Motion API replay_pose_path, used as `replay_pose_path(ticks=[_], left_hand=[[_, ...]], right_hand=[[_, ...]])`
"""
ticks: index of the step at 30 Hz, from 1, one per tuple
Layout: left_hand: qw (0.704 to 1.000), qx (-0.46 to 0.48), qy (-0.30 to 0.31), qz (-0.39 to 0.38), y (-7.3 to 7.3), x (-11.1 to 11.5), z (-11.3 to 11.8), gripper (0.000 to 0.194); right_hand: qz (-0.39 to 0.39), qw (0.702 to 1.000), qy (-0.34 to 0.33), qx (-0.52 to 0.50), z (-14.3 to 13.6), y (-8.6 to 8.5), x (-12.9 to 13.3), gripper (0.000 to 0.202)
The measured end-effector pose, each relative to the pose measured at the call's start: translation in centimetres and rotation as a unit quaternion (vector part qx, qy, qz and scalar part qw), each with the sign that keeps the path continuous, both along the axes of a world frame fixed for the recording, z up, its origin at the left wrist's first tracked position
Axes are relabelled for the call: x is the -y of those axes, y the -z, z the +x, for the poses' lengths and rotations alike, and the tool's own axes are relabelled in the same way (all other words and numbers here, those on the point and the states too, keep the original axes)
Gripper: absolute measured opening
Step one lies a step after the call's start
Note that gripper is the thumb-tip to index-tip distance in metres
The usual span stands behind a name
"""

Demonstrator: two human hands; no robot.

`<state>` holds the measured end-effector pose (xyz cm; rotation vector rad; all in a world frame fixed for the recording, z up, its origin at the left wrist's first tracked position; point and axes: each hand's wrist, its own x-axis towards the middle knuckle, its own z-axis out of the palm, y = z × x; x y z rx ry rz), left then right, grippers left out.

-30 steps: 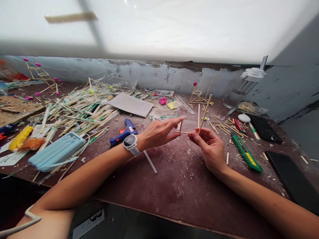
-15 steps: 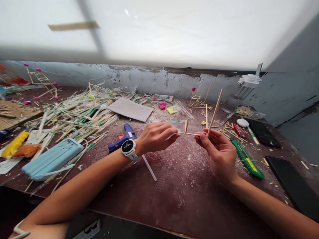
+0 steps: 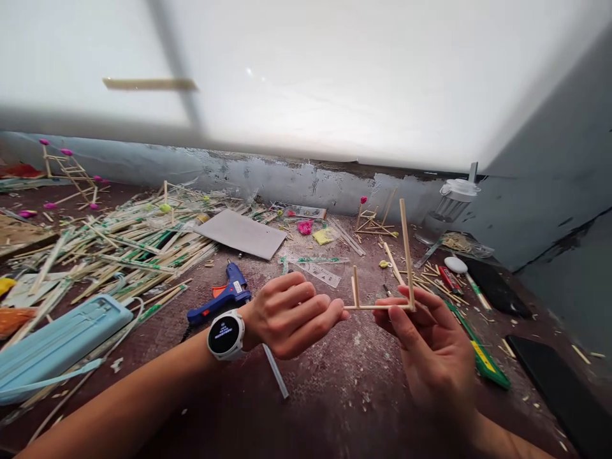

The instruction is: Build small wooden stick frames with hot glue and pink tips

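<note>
- The left hand point(image 3: 291, 313), with a white watch point(image 3: 226, 334) on its wrist, pinched one end of a small stick frame point(image 3: 382, 293) between thumb and fingertips; the other fingers were curled in.
- The right hand point(image 3: 430, 350) gripped the frame's opposite corner, fingers closed around the base of its tall upright.
- The frame was held above the brown table point(image 3: 335, 395), between both hands; a horizontal stick joined a short upright to a much taller one.
- A blue glue gun point(image 3: 224, 296) lay on the table just behind the left wrist; a green utility knife point(image 3: 485, 360) lay just beside the right hand.
- A heap of sticks point(image 3: 129, 245) covered the table's far left; a grey card point(image 3: 241, 233) lay near it.
</note>
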<state>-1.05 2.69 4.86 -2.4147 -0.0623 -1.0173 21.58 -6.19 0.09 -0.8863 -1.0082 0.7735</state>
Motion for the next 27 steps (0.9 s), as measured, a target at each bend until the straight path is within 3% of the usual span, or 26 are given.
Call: replay_pose_path(ticks=[12,17,22,27], left_hand=[[1.000,0.001,-0.016,0.018,0.3,0.0,0.2,0.014],[0.999,0.030,-0.025,0.014,1.9,-1.2,1.4,0.011],[0.994,0.043,-0.081,-0.066,3.6,-2.3,2.2,0.034],[0.990,0.021,-0.084,-0.112,4.5,-2.4,2.4,0.037]], right_hand=[[-0.004,1.000,0.010,0.019,0.0,0.5,-0.1,0.029],[-0.003,1.000,0.013,0.026,0.1,1.2,-1.0,0.028],[-0.017,0.999,0.009,0.045,0.4,2.3,-2.3,0.028],[-0.029,0.998,-0.006,0.053,0.2,2.8,-2.6,0.029]])
